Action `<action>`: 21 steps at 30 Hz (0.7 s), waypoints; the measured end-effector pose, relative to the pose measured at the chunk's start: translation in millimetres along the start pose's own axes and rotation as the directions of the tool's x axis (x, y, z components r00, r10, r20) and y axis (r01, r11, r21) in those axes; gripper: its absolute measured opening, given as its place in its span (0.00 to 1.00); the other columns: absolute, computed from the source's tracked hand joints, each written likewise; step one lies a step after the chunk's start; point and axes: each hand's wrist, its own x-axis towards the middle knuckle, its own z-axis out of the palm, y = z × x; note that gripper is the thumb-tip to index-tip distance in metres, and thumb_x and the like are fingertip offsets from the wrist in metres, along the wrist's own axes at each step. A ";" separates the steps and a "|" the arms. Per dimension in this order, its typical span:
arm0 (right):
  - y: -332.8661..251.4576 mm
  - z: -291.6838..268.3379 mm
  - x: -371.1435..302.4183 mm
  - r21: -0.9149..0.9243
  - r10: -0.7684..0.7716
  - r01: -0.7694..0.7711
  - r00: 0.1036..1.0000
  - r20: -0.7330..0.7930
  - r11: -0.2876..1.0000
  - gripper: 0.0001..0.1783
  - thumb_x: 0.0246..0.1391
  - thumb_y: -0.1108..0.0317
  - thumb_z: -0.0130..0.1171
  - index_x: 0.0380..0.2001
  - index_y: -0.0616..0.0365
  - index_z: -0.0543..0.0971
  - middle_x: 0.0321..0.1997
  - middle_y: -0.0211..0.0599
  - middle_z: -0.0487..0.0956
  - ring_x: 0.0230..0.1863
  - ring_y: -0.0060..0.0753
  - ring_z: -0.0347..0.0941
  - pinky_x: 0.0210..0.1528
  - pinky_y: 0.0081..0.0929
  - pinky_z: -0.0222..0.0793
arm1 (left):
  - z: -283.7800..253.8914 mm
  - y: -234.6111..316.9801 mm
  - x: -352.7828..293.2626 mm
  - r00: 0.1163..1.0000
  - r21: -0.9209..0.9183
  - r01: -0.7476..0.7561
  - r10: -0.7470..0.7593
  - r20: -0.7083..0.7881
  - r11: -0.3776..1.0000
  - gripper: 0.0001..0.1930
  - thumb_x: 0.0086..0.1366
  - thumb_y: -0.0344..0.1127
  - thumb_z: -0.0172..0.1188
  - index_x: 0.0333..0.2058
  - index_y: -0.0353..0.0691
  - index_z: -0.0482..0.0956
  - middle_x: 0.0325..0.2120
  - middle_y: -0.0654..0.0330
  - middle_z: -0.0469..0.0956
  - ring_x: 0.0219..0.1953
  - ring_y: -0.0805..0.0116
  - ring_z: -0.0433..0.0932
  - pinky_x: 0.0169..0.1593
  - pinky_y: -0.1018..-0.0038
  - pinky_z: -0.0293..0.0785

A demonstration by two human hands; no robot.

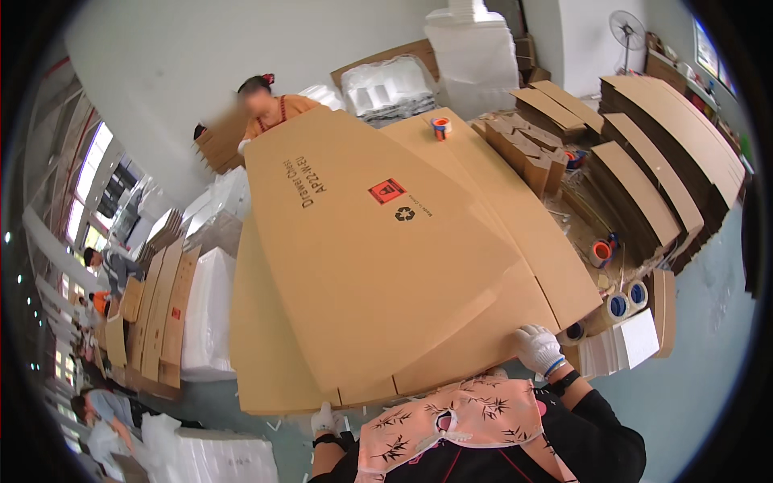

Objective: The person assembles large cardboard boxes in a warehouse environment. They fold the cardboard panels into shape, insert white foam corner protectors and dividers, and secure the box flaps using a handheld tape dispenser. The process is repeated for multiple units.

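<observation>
A large flattened brown cardboard carton (pixel 362 266), printed with a red label, lies across other flat cardboard (pixel 258 338) in front of me. My left hand (pixel 324 420), in a white glove, is closed on its near left edge; part of the fingers is hidden below the board. At the near right edge, my gloved right hand (pixel 538 350) grips the cardboard with bent fingers. Across the carton a co-worker in orange (pixel 294 107) leans at the far edge, with a white-gloved hand (pixel 243 147) at its far left corner. A tape roll (pixel 440 128) sits on the far right cardboard.
Stacked cardboard pieces (pixel 636 189) and a tape dispenser (pixel 601 253) stand to the right. Nearer are tape rolls (pixel 617 306) and white foam sheets (pixel 632 342). Wrapped white foam (pixel 211 314) stands at the left. Other people (pixel 117 266) are farther left.
</observation>
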 end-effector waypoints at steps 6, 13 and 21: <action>-82.5 12.7 27.7 0.000 -0.215 0.216 0.974 0.068 0.977 0.17 0.46 0.59 0.61 0.40 0.52 0.78 0.40 0.40 0.79 0.47 0.47 0.75 0.50 0.43 0.71 | -59.8 -24.5 14.3 0.960 0.048 0.001 -0.014 0.279 0.999 0.10 0.66 0.35 0.57 0.33 0.36 0.67 0.17 0.64 0.66 0.17 0.72 0.67 0.20 0.74 0.60; -254.2 81.2 85.6 0.202 -0.675 0.645 0.695 0.248 0.737 0.27 0.43 0.51 0.66 0.45 0.55 0.76 0.49 0.46 0.74 0.56 0.50 0.67 0.59 0.46 0.60 | -102.4 -56.4 11.2 0.944 0.547 -0.199 0.009 0.331 0.813 0.19 0.65 0.46 0.55 0.33 0.31 0.77 0.25 0.56 0.79 0.26 0.65 0.77 0.30 0.69 0.72; -303.9 125.0 125.7 0.129 -0.714 0.725 0.602 0.358 0.676 0.42 0.40 0.45 0.66 0.57 0.59 0.73 0.60 0.51 0.70 0.63 0.51 0.62 0.69 0.49 0.47 | -152.0 -51.7 -55.4 0.959 0.787 -0.260 0.052 0.279 0.560 0.23 0.60 0.51 0.50 0.34 0.36 0.81 0.31 0.49 0.82 0.36 0.51 0.80 0.43 0.63 0.73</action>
